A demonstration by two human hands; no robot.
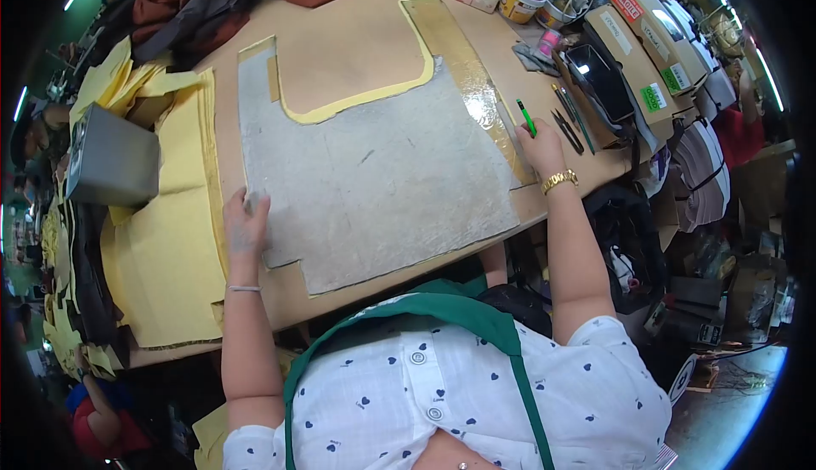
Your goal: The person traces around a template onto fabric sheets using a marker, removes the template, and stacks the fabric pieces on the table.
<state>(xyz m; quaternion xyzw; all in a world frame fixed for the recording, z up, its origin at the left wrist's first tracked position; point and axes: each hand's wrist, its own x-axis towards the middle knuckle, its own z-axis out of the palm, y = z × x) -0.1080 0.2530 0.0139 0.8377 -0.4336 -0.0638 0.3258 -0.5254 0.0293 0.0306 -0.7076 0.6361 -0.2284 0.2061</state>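
The sheet (374, 181) lies flat on the table (365, 49), right in front of me, its deep notch facing 12 o'clock. A yellow edge (365, 102) lines that notch, and a glossy tan strip (483, 100) runs down the side from 1 to 3 o'clock; I can't tell whether the yellow is tape or a layer beneath.

My right hand (541, 149), at 3 o'clock from the sheet's middle, is closed round the green pen (527, 119), just beside the strip. My left hand (246, 222) is at 8 o'clock by the sheet's edge, thumb and fingers parted in a middling spread — whether the fingertips press or pinch the edge, I can't tell.

As I judge it, the setting-out is done: sheet flat, notch formed, pen in hand. I can make out no pen line on the bare table round it, so the pen work looks barely begun — or too faint to show. How much is left I can't settle from here.

At 8 o'clock, beyond my left hand, lies the yellow stack (166, 257), with a metal block (119, 157) upon it at 9. Scissors (567, 133) lie between 2 and 3, near my right hand, and tubs (520, 1) stand at 1.
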